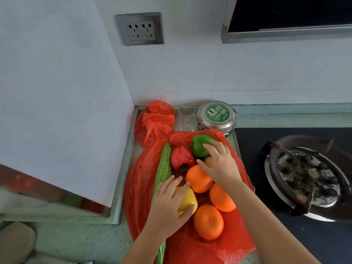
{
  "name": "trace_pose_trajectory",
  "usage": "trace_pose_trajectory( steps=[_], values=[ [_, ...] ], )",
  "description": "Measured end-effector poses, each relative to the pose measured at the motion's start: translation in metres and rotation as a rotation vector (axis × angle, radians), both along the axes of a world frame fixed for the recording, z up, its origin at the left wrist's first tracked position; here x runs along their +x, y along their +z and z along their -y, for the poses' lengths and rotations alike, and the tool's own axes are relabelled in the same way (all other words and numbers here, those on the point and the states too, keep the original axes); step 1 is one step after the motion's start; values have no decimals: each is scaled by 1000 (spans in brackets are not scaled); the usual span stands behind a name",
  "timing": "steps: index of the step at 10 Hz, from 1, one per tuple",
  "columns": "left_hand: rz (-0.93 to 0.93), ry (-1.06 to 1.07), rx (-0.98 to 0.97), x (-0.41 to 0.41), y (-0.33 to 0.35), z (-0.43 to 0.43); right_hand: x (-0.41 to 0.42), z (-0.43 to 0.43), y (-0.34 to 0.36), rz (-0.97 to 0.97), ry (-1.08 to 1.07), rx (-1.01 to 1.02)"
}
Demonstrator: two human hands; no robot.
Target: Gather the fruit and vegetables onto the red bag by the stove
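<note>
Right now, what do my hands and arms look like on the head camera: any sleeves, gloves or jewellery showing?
Both the left hand and the right hand are bare, with no gloves or rings visible. The left forearm and right forearm are bare too, with no sleeve, watch or bracelet in view down to the bottom edge of the picture.

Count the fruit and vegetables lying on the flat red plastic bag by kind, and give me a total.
Glossy bell peppers: 3 (red bell pepper, green bell pepper, yellow bell pepper gripped by the left hand)
Round oranges: 3
Long bumpy green bitter gourd: 1
Tan round item, mostly hidden under the right hand, kind unclear: 1
Total: 8
</note>
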State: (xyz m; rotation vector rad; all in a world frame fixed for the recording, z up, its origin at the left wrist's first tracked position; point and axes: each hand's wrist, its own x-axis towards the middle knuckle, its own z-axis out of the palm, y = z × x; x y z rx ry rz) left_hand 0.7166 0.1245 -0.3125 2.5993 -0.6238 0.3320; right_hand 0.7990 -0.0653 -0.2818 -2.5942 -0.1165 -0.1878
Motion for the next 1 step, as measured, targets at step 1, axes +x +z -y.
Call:
trace_pose_trajectory(
  steps=[1],
  values=[
    [44, 22, 13, -3, 1, 0, -17, -3, -2, 86, -1, 8]
  ],
)
